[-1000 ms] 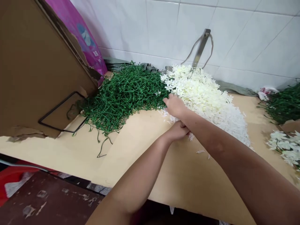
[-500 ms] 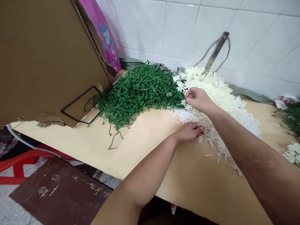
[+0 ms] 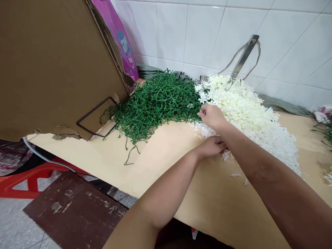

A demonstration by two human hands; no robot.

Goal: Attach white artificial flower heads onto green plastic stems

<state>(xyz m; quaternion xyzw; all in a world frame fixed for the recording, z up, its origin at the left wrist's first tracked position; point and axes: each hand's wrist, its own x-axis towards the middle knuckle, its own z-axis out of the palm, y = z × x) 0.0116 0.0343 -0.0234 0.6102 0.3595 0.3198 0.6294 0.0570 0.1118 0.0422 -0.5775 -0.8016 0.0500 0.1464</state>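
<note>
My right hand (image 3: pixel 212 116) is closed in a pinch where the pile of green artificial stems (image 3: pixel 163 95) meets the heap of white artificial flowers (image 3: pixel 238 97). What sits between its fingertips is too small to make out. Just below, my left hand (image 3: pixel 211 147) has its fingers curled together beside small white plastic sticks (image 3: pixel 204 130). My right forearm partly covers those fingertips, so their contents are hidden. A few loose white pieces (image 3: pixel 236 174) lie on the tan board near the left hand.
A large cardboard box (image 3: pixel 52 65) with a black wire frame (image 3: pixel 97 117) leans at the left. Behind it hangs a pink bag (image 3: pixel 121 38). A metal strip (image 3: pixel 245 57) with a cord leans on the tiled wall. A red stool (image 3: pixel 33 181) stands below the tan tabletop (image 3: pixel 109 159).
The view has shifted slightly, moving the scene rightward. My right hand has come a little lower and closer to my left, its forearm now partly covering the left fingertips.
</note>
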